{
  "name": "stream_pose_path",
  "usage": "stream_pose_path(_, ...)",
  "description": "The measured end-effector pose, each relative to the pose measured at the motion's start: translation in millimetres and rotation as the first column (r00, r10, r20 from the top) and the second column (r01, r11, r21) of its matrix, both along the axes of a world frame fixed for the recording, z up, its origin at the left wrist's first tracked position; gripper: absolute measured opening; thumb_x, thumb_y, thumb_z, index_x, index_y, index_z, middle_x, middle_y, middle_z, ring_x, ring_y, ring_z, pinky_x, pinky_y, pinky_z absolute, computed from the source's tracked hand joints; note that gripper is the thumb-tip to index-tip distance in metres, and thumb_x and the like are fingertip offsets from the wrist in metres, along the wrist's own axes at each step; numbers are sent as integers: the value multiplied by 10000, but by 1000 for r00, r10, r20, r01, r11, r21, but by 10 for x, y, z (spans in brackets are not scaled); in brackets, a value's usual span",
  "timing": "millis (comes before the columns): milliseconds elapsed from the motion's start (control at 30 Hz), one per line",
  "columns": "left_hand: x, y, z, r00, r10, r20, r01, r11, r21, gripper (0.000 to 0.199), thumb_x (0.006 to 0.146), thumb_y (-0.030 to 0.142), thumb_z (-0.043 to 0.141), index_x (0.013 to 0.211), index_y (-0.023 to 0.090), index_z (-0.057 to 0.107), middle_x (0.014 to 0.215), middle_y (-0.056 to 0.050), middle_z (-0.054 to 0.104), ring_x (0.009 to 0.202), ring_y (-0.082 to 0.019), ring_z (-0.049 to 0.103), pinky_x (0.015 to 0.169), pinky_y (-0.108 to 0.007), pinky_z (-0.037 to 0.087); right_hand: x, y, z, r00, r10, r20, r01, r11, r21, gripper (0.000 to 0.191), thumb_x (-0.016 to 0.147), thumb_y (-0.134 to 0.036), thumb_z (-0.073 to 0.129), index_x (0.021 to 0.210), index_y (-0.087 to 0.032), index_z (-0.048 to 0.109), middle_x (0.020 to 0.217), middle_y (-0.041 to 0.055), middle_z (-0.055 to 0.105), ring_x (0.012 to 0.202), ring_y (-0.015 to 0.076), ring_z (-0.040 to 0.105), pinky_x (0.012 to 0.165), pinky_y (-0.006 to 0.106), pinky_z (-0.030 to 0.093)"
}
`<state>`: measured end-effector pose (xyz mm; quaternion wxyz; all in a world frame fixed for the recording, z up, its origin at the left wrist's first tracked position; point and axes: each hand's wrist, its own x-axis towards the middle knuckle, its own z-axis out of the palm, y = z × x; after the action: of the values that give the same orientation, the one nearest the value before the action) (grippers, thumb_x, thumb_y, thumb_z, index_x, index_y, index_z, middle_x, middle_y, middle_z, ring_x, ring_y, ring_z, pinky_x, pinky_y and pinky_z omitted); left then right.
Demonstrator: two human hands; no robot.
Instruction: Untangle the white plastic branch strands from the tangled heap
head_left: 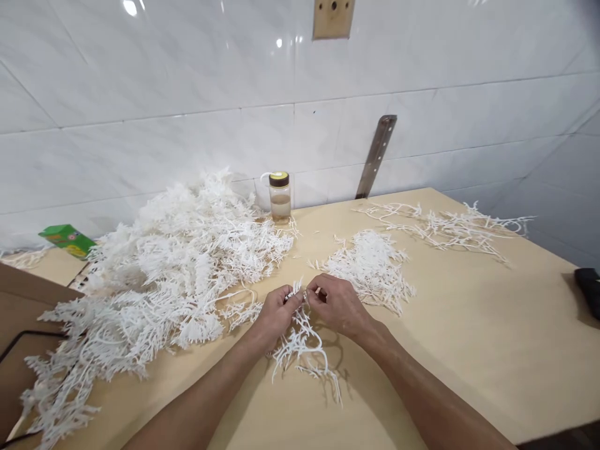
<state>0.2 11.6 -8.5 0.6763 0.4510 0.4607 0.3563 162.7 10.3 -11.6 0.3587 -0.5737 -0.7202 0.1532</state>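
In the head view, my left hand [280,310] is closed on a white branching plastic sprig [304,347], whose thin stems hang down over the table. Against the sprig's upper end, the thumb and fingertips of my right hand [334,302] are pinched together. What small piece sits between those fingertips is too small to make out. A large heap of white branching sprigs [187,262] spreads to the left of my hands. Just beyond my right hand lies a smaller pile of short white pieces [370,265].
Bare white stems [450,226] lie at the table's [492,325] back right. A lidded bottle [280,199] stands near the tiled wall, where a metal bracket [376,156] leans. At left are a green box [69,240] and cardboard [28,312]. A black object [589,290] sits at the right edge.
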Motion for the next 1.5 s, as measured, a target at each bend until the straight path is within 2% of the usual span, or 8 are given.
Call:
stream_pose_path(133, -2, -7, 34, 999, 4, 42, -2, 999, -53, 448, 642, 534, 789, 773, 154, 590, 630, 12, 567, 496, -87, 495, 463, -202, 393, 130, 96, -107, 980, -197, 4, 196, 975, 109, 132, 813, -197, 507, 693, -195, 562, 677, 25, 606, 570, 144, 518, 598, 279, 403)
stream_pose_path(400, 12, 31, -113, 997, 60, 46, -61, 998, 23, 426, 683, 538, 755, 725, 170, 544, 559, 60, 467, 399, -37, 376, 395, -170, 307, 376, 181, -127, 917, -379, -124, 378, 925, -30, 215, 817, -422, 588, 781, -212, 619, 612, 11, 640, 497, 160, 533, 614, 309, 436)
stream_pose_path(700, 18, 31, -111, 999, 52, 13, -53, 997, 59, 427, 704, 538, 745, 736, 178, 519, 529, 84, 413, 375, -24, 326, 376, -152, 277, 301, 245, -290, 947, -248, -206, 237, 969, -76, 175, 806, -360, 570, 783, -203, 643, 701, 15, 674, 643, 171, 611, 645, 290, 468)
stream_pose_path(967, 13, 52, -152, 998, 61, 22, -62, 997, 46, 433, 683, 521, 773, 737, 169, 527, 538, 76, 433, 391, -23, 332, 378, -152, 254, 397, 225, -200, 933, -328, -146, 346, 931, 118, 186, 826, -281, 512, 883, -187, 662, 880, 70, 704, 576, 147, 572, 701, 321, 479)
stream_pose_path(1033, 15, 49, -149, 997, 66, 37, -68, 997, 39, 424, 676, 511, 778, 742, 166, 541, 542, 69, 452, 400, -28, 353, 390, -158, 274, 353, 178, -153, 932, -317, -174, 340, 932, 128, 212, 855, -321, 512, 897, -188, 672, 825, 62, 702, 573, 152, 560, 687, 317, 476)
stream_pose_path(1133, 20, 50, -144, 996, 67, 60, -69, 997, 38, 426, 662, 515, 784, 736, 161, 558, 537, 59, 469, 405, -37, 375, 402, -169, 290, 230, 93, -96, 949, -216, -228, 234, 971, 54, 272, 891, -400, 507, 899, -198, 688, 748, 43, 697, 588, 165, 562, 658, 310, 474)
stream_pose_path(1300, 31, 42, -136, 995, 83, 51, -86, 995, 57, 430, 659, 528, 779, 746, 162, 569, 530, 60, 484, 390, -42, 381, 392, -177, 284, 54, -12, -52, 970, -16, -244, 13, 1000, -17, 309, 907, -439, 518, 911, -208, 723, 846, 59, 737, 680, 190, 622, 661, 319, 488)
stream_pose_path(1500, 27, 31, -129, 994, 101, 46, -103, 993, 50, 409, 674, 512, 771, 763, 164, 575, 528, 63, 487, 392, -47, 395, 393, -177, 292, 31, -33, -51, 959, 17, -282, -46, 994, -94, 231, 873, -402, 594, 871, -228, 747, 848, 43, 752, 736, 199, 672, 686, 317, 515)
